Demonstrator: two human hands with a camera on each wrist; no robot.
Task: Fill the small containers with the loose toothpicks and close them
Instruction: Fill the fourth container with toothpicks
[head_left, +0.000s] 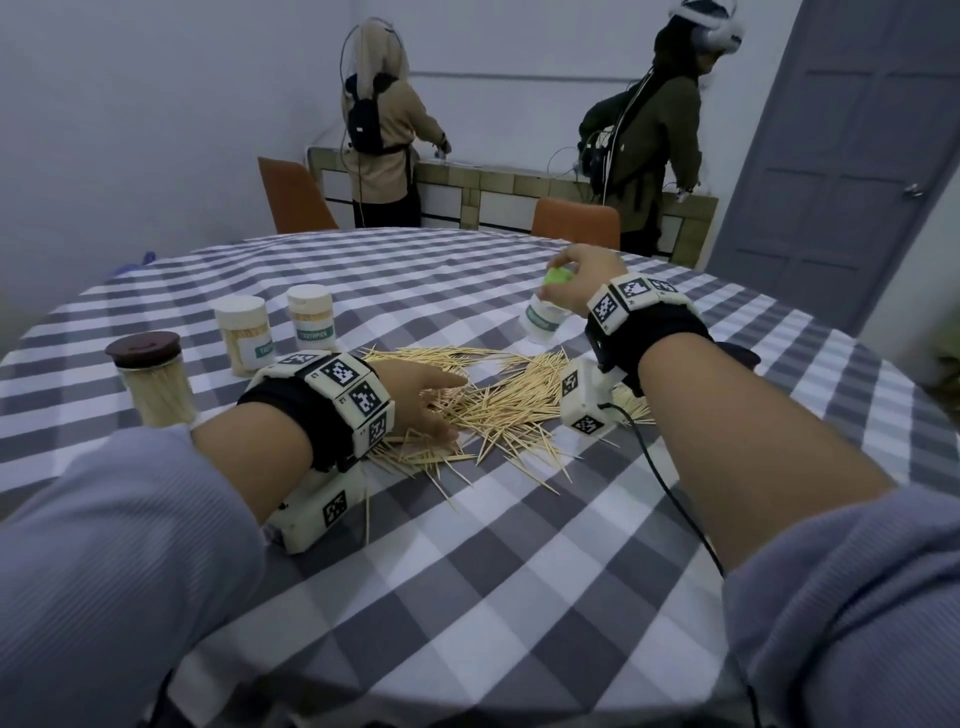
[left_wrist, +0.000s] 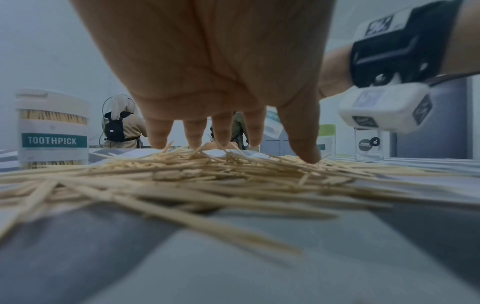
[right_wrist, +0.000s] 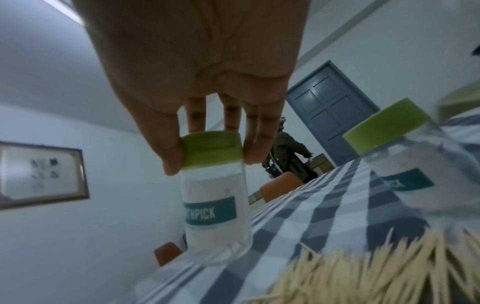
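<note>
A heap of loose toothpicks lies mid-table. My left hand reaches into its left side; in the left wrist view the left hand points down with straight fingers and the thumb touching the toothpicks. Beyond the heap, my right hand holds an empty clear container tilted by its green lid. The right wrist view shows thumb and fingertips pinching the green lid above the teal-labelled container.
Two cream-lidded filled containers and a brown-lidded jar stand at the left. Another green-lidded container stands right of the held one. Orange chairs and two people stand beyond the checked table.
</note>
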